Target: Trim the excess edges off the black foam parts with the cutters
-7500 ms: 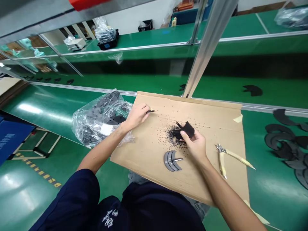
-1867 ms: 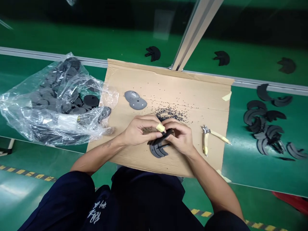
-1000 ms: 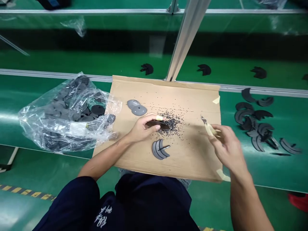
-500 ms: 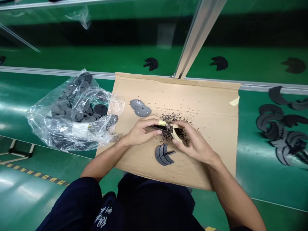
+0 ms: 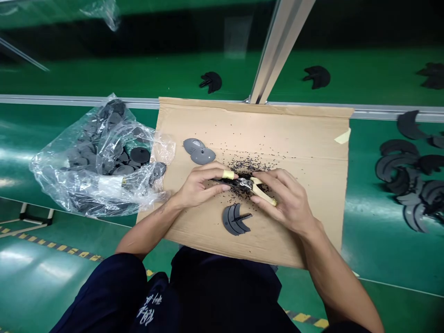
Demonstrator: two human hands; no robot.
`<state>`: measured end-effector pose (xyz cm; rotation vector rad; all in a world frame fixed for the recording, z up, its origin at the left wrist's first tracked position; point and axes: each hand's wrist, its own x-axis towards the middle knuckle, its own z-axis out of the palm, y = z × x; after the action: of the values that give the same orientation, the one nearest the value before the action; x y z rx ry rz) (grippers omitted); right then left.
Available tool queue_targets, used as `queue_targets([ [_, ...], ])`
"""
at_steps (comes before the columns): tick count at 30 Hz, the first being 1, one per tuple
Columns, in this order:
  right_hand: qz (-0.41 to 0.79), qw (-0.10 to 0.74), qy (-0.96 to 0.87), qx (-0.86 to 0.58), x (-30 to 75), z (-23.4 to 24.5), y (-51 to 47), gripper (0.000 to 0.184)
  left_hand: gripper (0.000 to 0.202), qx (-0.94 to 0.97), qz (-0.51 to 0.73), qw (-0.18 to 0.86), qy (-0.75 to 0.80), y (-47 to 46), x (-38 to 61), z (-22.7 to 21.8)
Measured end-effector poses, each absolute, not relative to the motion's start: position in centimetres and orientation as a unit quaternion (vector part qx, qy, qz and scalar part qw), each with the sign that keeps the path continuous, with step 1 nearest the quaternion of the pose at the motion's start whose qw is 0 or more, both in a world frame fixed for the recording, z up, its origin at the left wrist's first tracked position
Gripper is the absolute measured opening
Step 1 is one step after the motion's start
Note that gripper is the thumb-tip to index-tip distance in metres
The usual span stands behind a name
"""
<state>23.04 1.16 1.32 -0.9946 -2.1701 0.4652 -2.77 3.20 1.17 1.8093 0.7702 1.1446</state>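
Cream-handled steel side cutters [image 5: 252, 186] sit in my right hand [image 5: 285, 199], its fingers curled narrow around the handles; the cutter head points left, the long axis running from near right to far left. The head meets a thin black foam piece [image 5: 222, 181] pinched in my left hand [image 5: 201, 186], one finger wrapped in cream tape [image 5: 228, 175]. Both forearms angle inward over a tan cardboard sheet [image 5: 298, 129] strewn with black crumbs [image 5: 248, 165]; grey fan-shaped foam pieces [image 5: 233, 220] lie just nearer.
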Motion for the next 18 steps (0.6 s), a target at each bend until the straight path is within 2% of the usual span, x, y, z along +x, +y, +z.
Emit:
queue_targets([
  [9, 0.073, 0.314, -0.858, -0.400, 23.3, 2.0, 1.0, 0.037, 0.024, 0.721, 0.468, 0.420, 0.290, 3.2, -2.6, 0.7],
  [11, 0.081, 0.304, -0.858, -0.407, 23.4, 2.3, 0.9, 0.032, 0.023, 0.725, 0.470, 0.414, 0.288, 3.3, -2.5, 0.6],
  [15, 0.239, 0.341, -0.803, -0.427, 23.2, 2.1, 0.9, 0.027, 0.021, 0.725, 0.483, 0.384, 0.307, 3.4, -2.4, 0.5],
  [18, 0.381, 0.378, -0.708, -0.459, 22.4, 1.6, 0.7, 0.036, 0.023, 0.694, 0.496, 0.394, 0.343, 3.1, -2.2, 0.4],
])
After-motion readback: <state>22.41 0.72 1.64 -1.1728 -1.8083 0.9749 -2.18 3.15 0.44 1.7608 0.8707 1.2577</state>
